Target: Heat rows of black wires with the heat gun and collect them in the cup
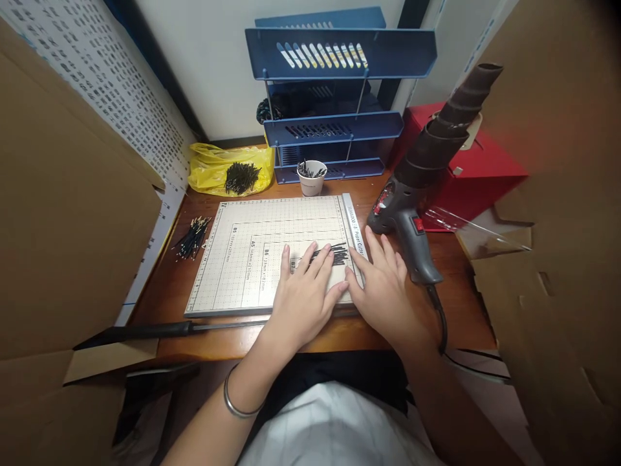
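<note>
A small row of short black pieces (339, 254) lies on the right part of the white gridded paper cutter board (233, 259). My left hand (308, 291) rests flat over the board with its fingers spread, the fingertips covering part of the row. My right hand (383, 285) is at the board's right edge, palm down and fingers apart, just right of the pieces. Its thumb tip is close to my left thumb. Neither hand grips anything.
Behind the board are a white cup (311, 184) of black pieces, a yellow bag (208, 169) with more, and blue trays (334, 126). A black bundle (193, 238) lies left. A heat gun (407, 213) and red box (485, 175) stand right. The cutter's handle (160, 330) is front left.
</note>
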`<state>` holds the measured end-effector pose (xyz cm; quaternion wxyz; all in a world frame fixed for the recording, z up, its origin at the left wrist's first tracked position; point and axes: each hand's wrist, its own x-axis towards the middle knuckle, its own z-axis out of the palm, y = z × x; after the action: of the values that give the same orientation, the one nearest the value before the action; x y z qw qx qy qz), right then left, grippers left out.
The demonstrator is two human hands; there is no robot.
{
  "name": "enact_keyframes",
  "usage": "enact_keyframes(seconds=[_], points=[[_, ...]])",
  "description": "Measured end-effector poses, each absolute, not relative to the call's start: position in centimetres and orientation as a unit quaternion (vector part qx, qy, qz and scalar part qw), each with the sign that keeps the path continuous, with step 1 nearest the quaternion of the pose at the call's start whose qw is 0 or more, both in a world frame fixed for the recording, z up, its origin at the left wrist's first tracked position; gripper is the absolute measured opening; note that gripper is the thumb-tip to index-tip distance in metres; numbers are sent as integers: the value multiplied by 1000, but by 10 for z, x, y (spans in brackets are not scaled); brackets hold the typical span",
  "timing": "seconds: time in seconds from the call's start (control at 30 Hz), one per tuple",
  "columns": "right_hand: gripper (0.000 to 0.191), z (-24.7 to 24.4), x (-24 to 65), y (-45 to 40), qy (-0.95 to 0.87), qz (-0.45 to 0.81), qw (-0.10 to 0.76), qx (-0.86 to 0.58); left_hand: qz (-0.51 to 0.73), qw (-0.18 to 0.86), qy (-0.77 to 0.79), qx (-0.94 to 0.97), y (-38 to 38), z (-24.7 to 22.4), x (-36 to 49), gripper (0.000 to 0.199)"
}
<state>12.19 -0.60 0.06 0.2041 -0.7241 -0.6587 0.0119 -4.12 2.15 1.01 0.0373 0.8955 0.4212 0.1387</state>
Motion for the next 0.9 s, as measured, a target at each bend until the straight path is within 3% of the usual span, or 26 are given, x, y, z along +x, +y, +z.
enact_keyframes(seconds=[0.67, 0.9], points=[[43, 7, 123, 4, -659, 26, 180, -730, 122, -8, 473, 873, 26, 15, -30, 61], [44, 5, 122, 7, -668, 36, 164, -725, 129, 24, 455, 881, 28, 14, -24, 61]])
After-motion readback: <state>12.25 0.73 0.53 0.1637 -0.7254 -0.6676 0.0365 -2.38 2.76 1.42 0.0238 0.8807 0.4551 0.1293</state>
